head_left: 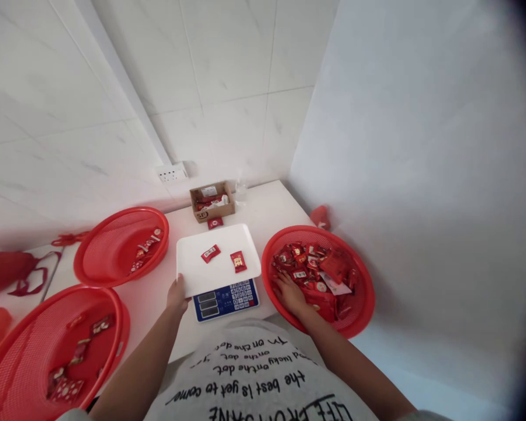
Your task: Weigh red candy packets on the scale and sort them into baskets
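My left hand [178, 296] grips the near left corner of a white tray [219, 275], fingers closed round its edge. Two red wrapped packets lie apart on the tray, one on the left [211, 253] and one on the right [238, 261]. Below the tray's near edge shows the blue keypad of a scale [226, 300]. My right hand [290, 294] reaches into the red basket [368, 292] on the right, its fingers spread over the red packets [312, 263] there. Its fingertips lie among the packets, and no packet shows lifted in it.
Two red baskets [120, 217] [21, 327] with some packets stand on the left. A cardboard box [213, 214] with red packets is behind the tray, a single packet [215, 223] before it. A wall socket [172, 172] is behind; red bags [4, 272] lie far left.
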Tool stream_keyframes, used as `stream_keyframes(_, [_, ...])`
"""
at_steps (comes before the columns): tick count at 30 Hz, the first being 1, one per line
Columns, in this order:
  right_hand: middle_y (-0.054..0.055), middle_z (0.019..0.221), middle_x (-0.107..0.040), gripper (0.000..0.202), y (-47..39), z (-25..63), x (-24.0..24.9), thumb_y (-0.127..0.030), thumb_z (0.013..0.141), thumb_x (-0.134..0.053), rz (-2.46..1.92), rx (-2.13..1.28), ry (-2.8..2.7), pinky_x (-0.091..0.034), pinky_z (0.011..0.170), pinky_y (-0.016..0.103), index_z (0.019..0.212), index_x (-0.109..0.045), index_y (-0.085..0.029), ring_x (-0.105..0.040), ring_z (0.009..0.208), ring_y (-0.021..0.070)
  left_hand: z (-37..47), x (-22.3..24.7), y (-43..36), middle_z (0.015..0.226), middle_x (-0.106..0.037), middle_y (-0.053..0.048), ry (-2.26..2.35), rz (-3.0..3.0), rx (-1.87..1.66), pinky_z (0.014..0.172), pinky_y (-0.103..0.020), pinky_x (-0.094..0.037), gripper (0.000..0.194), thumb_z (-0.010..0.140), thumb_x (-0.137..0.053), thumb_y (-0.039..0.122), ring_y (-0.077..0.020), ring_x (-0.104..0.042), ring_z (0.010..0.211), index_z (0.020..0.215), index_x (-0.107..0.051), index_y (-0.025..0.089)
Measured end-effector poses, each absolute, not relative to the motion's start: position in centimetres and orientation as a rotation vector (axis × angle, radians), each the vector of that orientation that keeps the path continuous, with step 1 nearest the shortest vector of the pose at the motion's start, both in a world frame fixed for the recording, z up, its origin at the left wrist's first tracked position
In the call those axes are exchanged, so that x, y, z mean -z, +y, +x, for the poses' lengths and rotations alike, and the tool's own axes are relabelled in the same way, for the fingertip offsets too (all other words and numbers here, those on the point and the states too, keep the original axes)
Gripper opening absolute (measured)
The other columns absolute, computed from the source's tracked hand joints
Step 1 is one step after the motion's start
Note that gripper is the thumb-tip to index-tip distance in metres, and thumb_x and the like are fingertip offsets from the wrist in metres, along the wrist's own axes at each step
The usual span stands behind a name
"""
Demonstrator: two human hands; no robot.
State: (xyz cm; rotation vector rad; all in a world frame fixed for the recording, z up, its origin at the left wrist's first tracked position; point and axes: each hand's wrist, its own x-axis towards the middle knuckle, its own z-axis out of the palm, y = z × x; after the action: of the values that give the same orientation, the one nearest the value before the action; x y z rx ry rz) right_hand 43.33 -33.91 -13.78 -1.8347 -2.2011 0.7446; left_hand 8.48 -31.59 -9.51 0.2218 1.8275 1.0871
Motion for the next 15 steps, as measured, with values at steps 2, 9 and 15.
stream_keyframes(2, [0.01,0.134,-0.049,0.041,-33.9,43.3,13.7,-0.019,0.084,-0.04,-1.849,-0.733,-2.199,-0.026,0.109,0.04,0.121,-0.057,-0.015,-0.031,0.132,0.0217,8.2,9.5,-31.6,0.086,-0.061,-0.003,1.801,0.208,-1.075,0.054,-0.026,-0.048,0.029,0.087,-0.045,0.043,-0.0128,-0.057,0.064,0.104,-0.054,0.021])
stream_keyframes(9, [0.013,0.136,-0.046,0.042,-33.6,43.1,13.4,-0.019,0.082,-0.042,-1.885,-0.811,-2.148,-0.025,0.109,0.041,0.121,-0.057,-0.012,-0.03,0.133,0.0231,6.5,8.0,-32.0,0.094,-0.064,-0.007,1.658,0.142,-0.948,0.066,-0.034,-0.053,0.023,0.08,-0.059,0.036,-0.0179,-0.061,0.075,0.094,-0.059,0.018])
stream_keyframes(15, [0.011,0.133,-0.05,0.039,-33.6,42.5,13.0,-0.019,0.082,-0.045,-1.983,-0.806,-2.064,-0.029,0.106,0.037,0.119,-0.058,-0.015,-0.04,0.127,0.0215,5.2,6.9,-33.2,0.089,-0.066,-0.003,1.473,0.198,-0.933,0.069,-0.028,-0.052,0.02,0.087,-0.047,0.036,-0.0131,-0.061,0.07,0.094,-0.06,0.022])
